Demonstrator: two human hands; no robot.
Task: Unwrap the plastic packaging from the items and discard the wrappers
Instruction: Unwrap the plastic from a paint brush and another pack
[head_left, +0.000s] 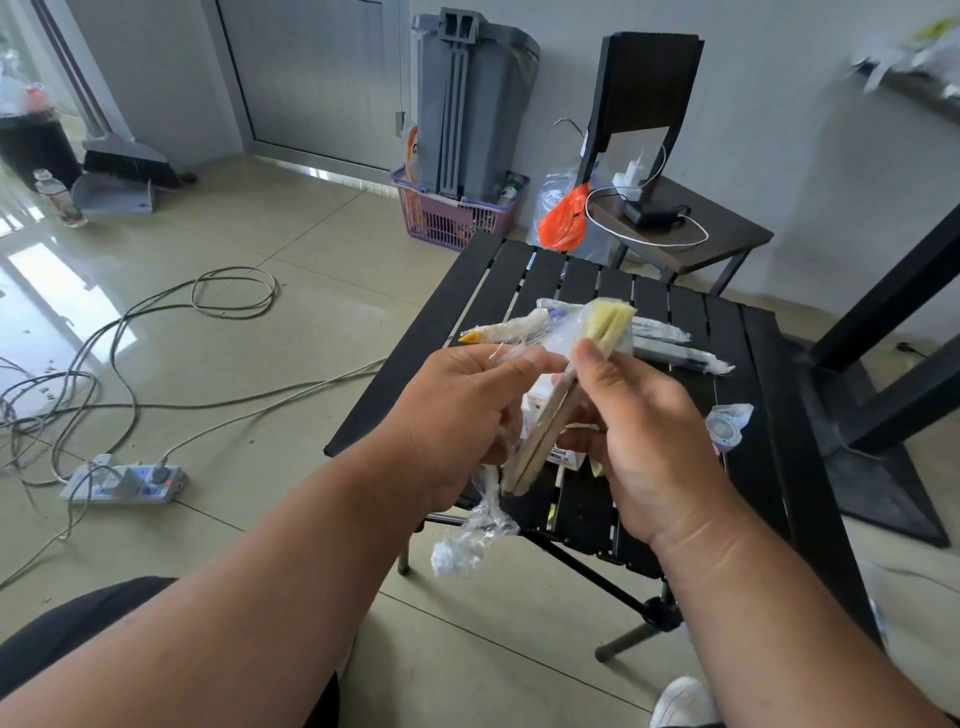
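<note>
My right hand grips two brushes by the wooden handles, thumb pressed on top, bristles pointing to 1 o'clock, held above the black slatted table. My left hand at 9 o'clock of the brushes pinches the clear wrap between thumb and curled fingers; wrap hangs loose toward 6 o'clock. More wrapped items lie on the table at 12 o'clock, just beyond the bristles. Power strip on floor at 9 o'clock.
</note>
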